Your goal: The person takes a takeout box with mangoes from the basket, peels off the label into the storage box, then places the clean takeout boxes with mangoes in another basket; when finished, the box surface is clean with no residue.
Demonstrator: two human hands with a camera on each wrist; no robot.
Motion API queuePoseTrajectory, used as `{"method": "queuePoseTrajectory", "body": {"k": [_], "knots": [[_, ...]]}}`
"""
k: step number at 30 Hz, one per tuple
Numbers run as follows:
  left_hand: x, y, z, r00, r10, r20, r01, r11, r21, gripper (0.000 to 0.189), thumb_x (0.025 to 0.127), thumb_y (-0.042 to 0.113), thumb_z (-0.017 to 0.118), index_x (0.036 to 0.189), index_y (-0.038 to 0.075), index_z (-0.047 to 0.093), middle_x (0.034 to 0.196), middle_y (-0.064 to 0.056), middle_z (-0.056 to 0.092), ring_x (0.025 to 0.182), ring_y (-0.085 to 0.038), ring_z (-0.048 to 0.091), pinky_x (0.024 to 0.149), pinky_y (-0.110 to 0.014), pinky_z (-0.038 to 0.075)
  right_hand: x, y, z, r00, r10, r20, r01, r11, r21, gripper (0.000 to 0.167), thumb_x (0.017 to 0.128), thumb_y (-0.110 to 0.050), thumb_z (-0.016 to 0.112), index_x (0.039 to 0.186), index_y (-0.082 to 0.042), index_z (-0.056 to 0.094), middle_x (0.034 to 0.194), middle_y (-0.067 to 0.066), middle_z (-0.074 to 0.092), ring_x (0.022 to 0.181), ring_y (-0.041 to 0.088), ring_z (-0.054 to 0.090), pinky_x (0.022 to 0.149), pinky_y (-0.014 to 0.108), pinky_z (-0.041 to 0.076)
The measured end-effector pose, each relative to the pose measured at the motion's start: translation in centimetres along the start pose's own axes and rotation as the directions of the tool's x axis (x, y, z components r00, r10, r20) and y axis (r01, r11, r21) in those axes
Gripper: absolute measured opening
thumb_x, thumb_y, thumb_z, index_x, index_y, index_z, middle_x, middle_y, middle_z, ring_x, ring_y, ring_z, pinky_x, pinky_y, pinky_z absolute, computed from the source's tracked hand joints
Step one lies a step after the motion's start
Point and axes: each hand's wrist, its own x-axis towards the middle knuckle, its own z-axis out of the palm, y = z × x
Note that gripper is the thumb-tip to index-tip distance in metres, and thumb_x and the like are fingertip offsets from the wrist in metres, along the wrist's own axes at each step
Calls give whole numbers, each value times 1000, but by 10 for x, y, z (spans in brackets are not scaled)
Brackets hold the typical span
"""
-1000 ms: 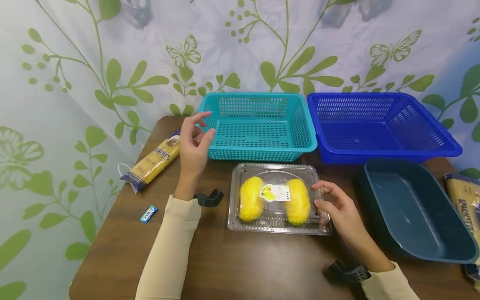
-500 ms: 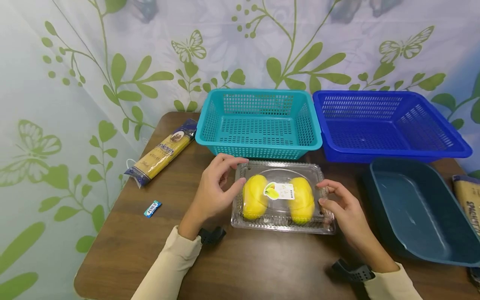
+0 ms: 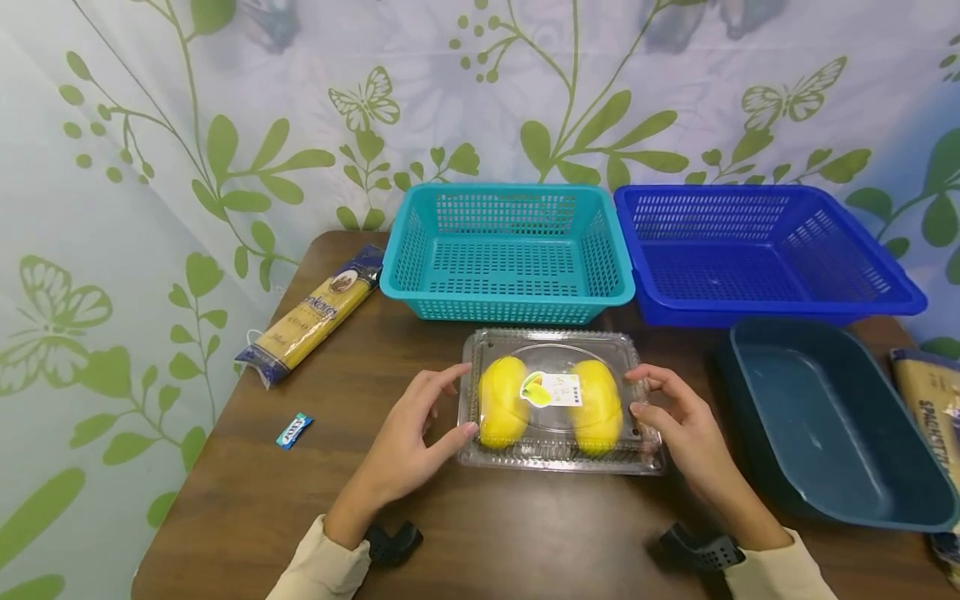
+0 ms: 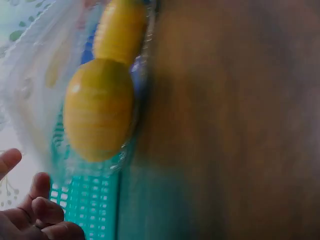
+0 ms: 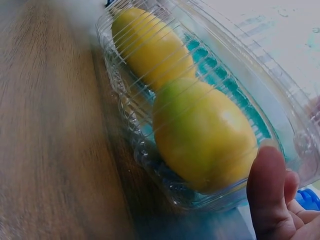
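A transparent plastic clamshell box (image 3: pixel 558 454) lies on the table, lid down, with two yellow mangoes (image 3: pixel 504 402) inside and a mango-picture label (image 3: pixel 551 389) on its lid. In the head view my left hand (image 3: pixel 412 437) is at the box's left edge, index finger and thumb spread apart. The left wrist view shows that hand's bent fingers (image 4: pixel 49 210) beside the box's end, nothing between them. My right hand (image 3: pixel 686 425) holds the box's right end, thumb and index finger on it. In the right wrist view its thumb (image 5: pixel 267 187) lies against the corner near a mango (image 5: pixel 202 135).
Behind the box stand a teal basket (image 3: pixel 506 307) and a blue basket (image 3: pixel 750 310). A dark teal basin (image 3: pixel 832 417) sits right of my right hand, with a spaghetti packet (image 3: pixel 930 400) beyond it. A pasta packet (image 3: pixel 311 321) and a small blue-green wrapper (image 3: pixel 293 431) lie left.
My left hand has come down from beside the teal basket to the box's left edge, then slid nearer along it. My right hand has stayed at the right end.
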Motion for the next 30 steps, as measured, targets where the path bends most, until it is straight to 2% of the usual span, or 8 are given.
{"method": "queuePoseTrajectory", "body": {"k": [5, 10, 16, 25, 30], "knots": [[-3, 1, 6, 999, -25, 24, 26, 999, -21, 70, 95, 39, 69, 157, 34, 38, 112, 5, 50, 78, -20, 49, 61, -26, 42, -1, 0, 1, 1000, 14, 9, -13, 1000, -17, 30, 102, -6, 57, 132, -5, 57, 129, -1, 53, 115, 19, 45, 87, 24, 46], [-3, 3, 7, 999, -43, 28, 43, 999, -21, 72, 95, 40, 69, 158, 35, 35, 110, 7, 49, 78, -19, 49, 61, -26, 42, 0, 0, 0, 1000, 17, 8, -17, 999, -40, 29, 103, -8, 56, 132, -4, 56, 130, 0, 53, 115, 19, 45, 87, 24, 46], [-4, 5, 10, 998, -48, 39, 49, 998, -35, 73, 95, 40, 69, 159, 36, 34, 107, 2, 48, 80, -18, 47, 63, -26, 43, 0, 0, -1, 1000, 0, 12, 0, 999, -33, 30, 102, -6, 57, 132, -4, 56, 128, 0, 54, 111, 19, 48, 80, 24, 50], [-2, 4, 13, 995, -76, 58, 80, 993, -87, 71, 97, 39, 67, 159, 34, 34, 99, -5, 47, 79, -19, 46, 63, -26, 42, 0, 1, -1, 1000, -8, 12, 9, 999, -50, 29, 102, -6, 58, 132, -5, 56, 127, 2, 54, 106, 19, 52, 78, 25, 51], [0, 3, 16, 994, -75, 75, 84, 988, -131, 70, 98, 35, 67, 160, 33, 32, 94, -5, 46, 77, -19, 46, 62, -26, 41, 0, 2, -1, 1000, -2, 7, 3, 998, -67, 29, 102, -6, 58, 131, -5, 56, 127, 2, 54, 105, 22, 52, 78, 25, 52]]}}
